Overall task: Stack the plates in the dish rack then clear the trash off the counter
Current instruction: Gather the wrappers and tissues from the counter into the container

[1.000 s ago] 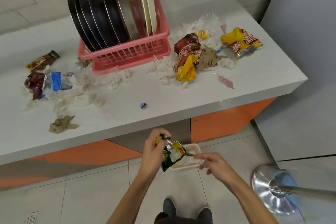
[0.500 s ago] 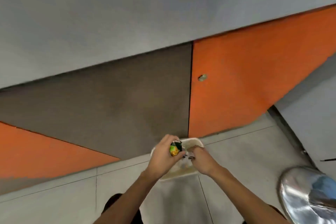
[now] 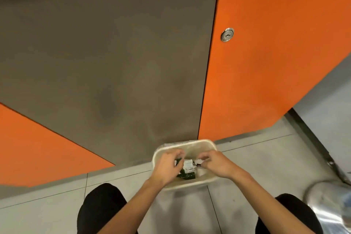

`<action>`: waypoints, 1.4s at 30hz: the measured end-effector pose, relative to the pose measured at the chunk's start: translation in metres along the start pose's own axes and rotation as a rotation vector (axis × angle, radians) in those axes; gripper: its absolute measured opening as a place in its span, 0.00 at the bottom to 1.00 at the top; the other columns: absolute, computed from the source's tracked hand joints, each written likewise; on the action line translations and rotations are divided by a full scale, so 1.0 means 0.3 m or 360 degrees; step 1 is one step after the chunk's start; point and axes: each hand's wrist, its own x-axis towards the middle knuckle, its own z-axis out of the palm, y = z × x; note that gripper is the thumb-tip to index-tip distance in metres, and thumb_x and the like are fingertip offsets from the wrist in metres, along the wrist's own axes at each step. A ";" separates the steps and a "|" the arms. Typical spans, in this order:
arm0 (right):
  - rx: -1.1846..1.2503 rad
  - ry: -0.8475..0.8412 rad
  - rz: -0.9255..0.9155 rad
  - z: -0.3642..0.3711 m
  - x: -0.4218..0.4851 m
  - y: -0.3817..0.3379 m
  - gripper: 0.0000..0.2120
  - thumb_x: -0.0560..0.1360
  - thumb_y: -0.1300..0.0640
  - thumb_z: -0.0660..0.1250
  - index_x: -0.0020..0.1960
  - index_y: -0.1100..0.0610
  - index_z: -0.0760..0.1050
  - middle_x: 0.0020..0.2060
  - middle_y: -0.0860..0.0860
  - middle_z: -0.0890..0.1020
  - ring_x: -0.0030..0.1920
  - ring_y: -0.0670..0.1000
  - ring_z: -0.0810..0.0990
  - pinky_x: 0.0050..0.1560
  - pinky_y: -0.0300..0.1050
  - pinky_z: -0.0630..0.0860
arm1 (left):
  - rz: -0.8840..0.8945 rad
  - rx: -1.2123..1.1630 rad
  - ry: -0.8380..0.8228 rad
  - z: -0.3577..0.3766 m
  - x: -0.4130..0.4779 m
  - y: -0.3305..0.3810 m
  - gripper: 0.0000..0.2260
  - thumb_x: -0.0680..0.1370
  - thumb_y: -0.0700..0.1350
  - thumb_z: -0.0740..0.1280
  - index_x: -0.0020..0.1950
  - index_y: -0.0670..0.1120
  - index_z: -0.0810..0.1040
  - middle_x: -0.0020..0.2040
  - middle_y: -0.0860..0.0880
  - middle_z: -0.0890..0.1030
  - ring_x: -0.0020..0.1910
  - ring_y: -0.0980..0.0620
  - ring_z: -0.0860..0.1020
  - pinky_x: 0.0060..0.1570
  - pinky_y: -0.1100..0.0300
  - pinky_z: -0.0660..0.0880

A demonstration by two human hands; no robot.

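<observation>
- The wrapper (image 3: 187,170), green-black with a white patch, lies inside the cream bin (image 3: 193,147) on the floor, between both hands. Its left edge is hidden under fingers.
- The fingers are blurred, so we cannot tell if either hand grips something.
- Our left hand (image 3: 167,167) and right hand (image 3: 216,164) hover over the bin, fingers curled downward.
- The bin stands against the grey cabinet panel (image 3: 114,62).

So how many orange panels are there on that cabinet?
2: the left panel, a wedge at lower left, and the right panel, with the round lock. Others may lie out of view.
</observation>
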 end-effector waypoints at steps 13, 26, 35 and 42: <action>0.0236 0.0995 -0.1600 -0.542 -0.571 -0.736 0.12 0.76 0.54 0.65 0.34 0.52 0.77 0.29 0.49 0.80 0.32 0.49 0.78 0.35 0.44 0.74 | 0.1305 -0.0199 0.0957 -0.853 -0.176 0.743 0.06 0.77 0.43 0.66 0.48 0.49 0.82 0.34 0.56 0.79 0.29 0.56 0.78 0.31 0.60 0.74; -0.0323 0.1763 -0.1612 -1.068 -0.722 -1.326 0.10 0.73 0.51 0.70 0.44 0.58 0.79 0.36 0.52 0.81 0.36 0.51 0.78 0.38 0.48 0.76 | 0.1475 0.0301 0.1662 -1.516 -0.020 1.242 0.07 0.75 0.41 0.64 0.46 0.46 0.83 0.34 0.54 0.80 0.33 0.53 0.78 0.36 0.52 0.77; -0.0754 0.1684 -0.0845 -1.240 -0.495 -1.421 0.29 0.61 0.35 0.71 0.57 0.47 0.75 0.48 0.47 0.81 0.47 0.51 0.78 0.48 0.49 0.77 | 0.1093 0.0271 0.1597 -1.563 0.113 1.215 0.08 0.72 0.41 0.65 0.42 0.52 0.82 0.37 0.57 0.81 0.37 0.58 0.77 0.44 0.54 0.78; -0.0323 0.1729 -0.1244 -1.238 -0.621 -1.410 0.25 0.69 0.40 0.71 0.61 0.50 0.72 0.47 0.48 0.78 0.44 0.48 0.79 0.37 0.42 0.74 | 0.0459 0.0889 0.1017 -1.571 0.159 1.209 0.18 0.75 0.47 0.66 0.65 0.52 0.77 0.69 0.48 0.73 0.66 0.46 0.72 0.66 0.47 0.70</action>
